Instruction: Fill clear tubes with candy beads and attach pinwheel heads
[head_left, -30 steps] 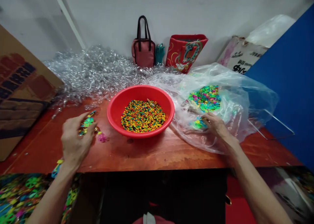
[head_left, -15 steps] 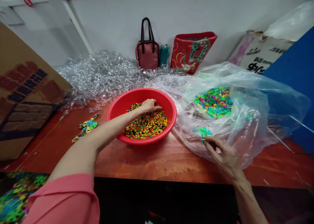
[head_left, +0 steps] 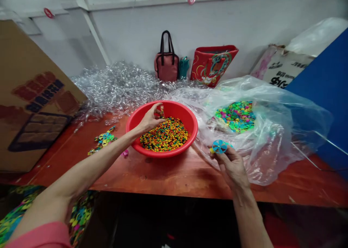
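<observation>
My left hand [head_left: 151, 118] is closed over the red basin [head_left: 130, 126], pinching a small clear tube [head_left: 162, 112] with colored beads in it. Below it, the basin holds a heap of small round multicolored beads [head_left: 165, 137]. To the right, my right hand [head_left: 231, 163] grips a small plastic wheel piece [head_left: 219, 146], blue with spokes, with a bit of yellow at its left. A clear plastic bag [head_left: 272, 146] lies just beyond that hand, with many green, yellow and pink plastic pieces [head_left: 239, 116] inside.
A pile of clear tubes [head_left: 116, 85] lies behind the basin. Left of it are several assembled pieces [head_left: 104, 137] and a pink piece [head_left: 125, 153]. A cardboard box [head_left: 40, 106] stands at left, a blue panel [head_left: 326, 81] at right. Two bags, pink [head_left: 166, 67] and red [head_left: 202, 67], stand at the wall.
My left hand has risen out of the beads and moved left, now showing a tube in its fingers. My right hand has shifted left and up from the bag, with the blue wheel turned face-on.
</observation>
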`<state>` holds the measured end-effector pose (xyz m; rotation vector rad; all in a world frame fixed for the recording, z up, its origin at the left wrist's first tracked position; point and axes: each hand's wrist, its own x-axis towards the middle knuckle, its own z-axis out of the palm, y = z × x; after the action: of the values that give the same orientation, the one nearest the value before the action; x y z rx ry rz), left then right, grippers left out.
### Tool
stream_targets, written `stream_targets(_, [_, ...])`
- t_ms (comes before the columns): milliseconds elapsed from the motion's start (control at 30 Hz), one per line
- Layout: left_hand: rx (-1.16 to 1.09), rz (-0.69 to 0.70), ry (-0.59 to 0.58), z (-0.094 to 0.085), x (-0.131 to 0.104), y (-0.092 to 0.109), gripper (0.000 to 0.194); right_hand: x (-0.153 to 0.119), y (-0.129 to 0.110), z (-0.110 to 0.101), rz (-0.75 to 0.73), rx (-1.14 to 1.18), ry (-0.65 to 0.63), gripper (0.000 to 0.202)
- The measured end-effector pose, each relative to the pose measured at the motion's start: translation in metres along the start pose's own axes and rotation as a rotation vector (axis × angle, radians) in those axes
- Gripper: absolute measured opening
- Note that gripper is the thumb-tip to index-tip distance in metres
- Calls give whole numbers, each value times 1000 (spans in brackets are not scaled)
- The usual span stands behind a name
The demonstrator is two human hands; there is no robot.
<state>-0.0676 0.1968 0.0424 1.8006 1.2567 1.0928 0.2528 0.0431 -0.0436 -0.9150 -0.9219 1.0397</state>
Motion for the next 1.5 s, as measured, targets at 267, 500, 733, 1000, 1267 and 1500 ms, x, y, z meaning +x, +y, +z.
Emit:
stream_targets(267, [-477, 49, -133, 17, -111, 52, 50, -2, -32, 83, -11, 148, -193, 30])
stream_targets(500, [-593, -62, -366, 51, -172, 64, 43, -14, -43, 110, -14, 138, -337, 32])
stream_targets(733, [-643, -101, -463, 61, -181, 62, 34, -23, -37, 89, 11, 51, -463, 31])
stream_targets(1000, [-654, -193, -471, 72, -186, 56, 32, -22, -38, 75, -116, -159, -531, 31])
stream_targets(1267, [-467, -106, -126, 99, -193, 36, 29, -48, -7, 73, -324, -345, -312, 14])
stream_targets(1500, [-774, -314, -667, 102, -212, 19, 35, -65, 5, 35, -260, -393, -449, 13])
